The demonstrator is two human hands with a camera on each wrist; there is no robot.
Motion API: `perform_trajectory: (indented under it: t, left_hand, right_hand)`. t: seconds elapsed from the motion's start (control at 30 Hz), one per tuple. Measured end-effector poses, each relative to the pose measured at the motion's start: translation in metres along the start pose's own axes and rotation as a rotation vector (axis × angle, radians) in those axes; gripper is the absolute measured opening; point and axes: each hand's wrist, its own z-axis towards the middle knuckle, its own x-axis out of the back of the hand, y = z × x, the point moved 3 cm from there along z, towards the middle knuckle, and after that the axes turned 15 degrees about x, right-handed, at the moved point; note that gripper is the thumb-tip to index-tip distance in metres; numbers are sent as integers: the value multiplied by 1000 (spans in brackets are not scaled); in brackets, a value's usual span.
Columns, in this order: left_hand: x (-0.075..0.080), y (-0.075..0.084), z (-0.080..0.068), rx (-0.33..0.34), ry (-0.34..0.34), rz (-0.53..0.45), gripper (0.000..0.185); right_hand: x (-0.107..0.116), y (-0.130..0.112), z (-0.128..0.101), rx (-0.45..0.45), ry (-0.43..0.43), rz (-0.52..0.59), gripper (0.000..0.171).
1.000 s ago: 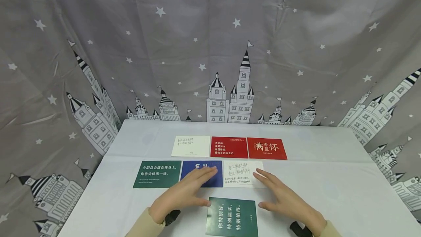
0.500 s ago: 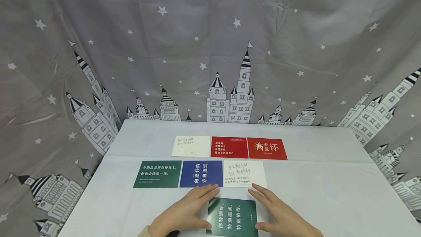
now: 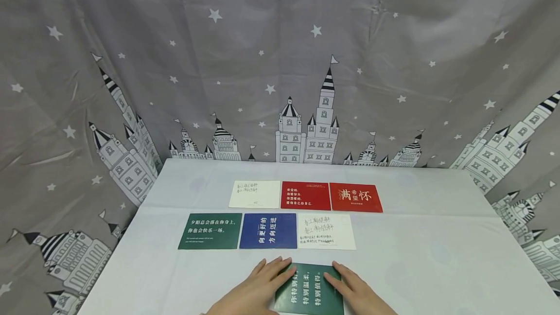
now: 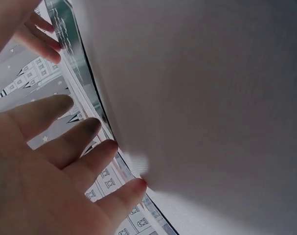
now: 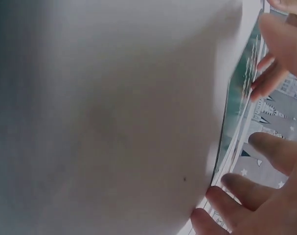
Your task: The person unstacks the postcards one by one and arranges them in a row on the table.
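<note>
A green postcard with white vertical writing lies flat at the near edge of the table. My left hand is at its left side, the fingertips over the upper left edge. From the other side my right hand reaches in, a fingertip over the card's right part. Both hands have loosely extended, spread fingers. In the left wrist view, the left hand shows its fingers apart beside the green postcard. The right wrist view has the right hand with the fingers spread along the green postcard.
Beyond the hands, a row holds another green postcard, a blue postcard and a white handwritten postcard. Behind it lie a white postcard and two red postcards, one left and one right. A grey castle-print curtain stands behind.
Both hands have drawn back toward the near edge, off the middle row, uncovering the blue postcard. Their fingertips have come inward over the near green postcard. The postcards have not moved.
</note>
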Motion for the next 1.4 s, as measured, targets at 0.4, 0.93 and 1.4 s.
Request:
perform_trajectory:
  t: [0.4,0.93,1.4]
  left_hand:
    - [1,0,-2,-35,36,44,92]
    - [1,0,3,-16,29,-4,83]
    - [2,0,5,13,-70,-146,81]
  right_hand:
    - [-2,-3,0,-86,-18,-30,93]
    - [2,-7,3,-171,-72,34,98]
    - [5,-8,4,-169,-91,27,100]
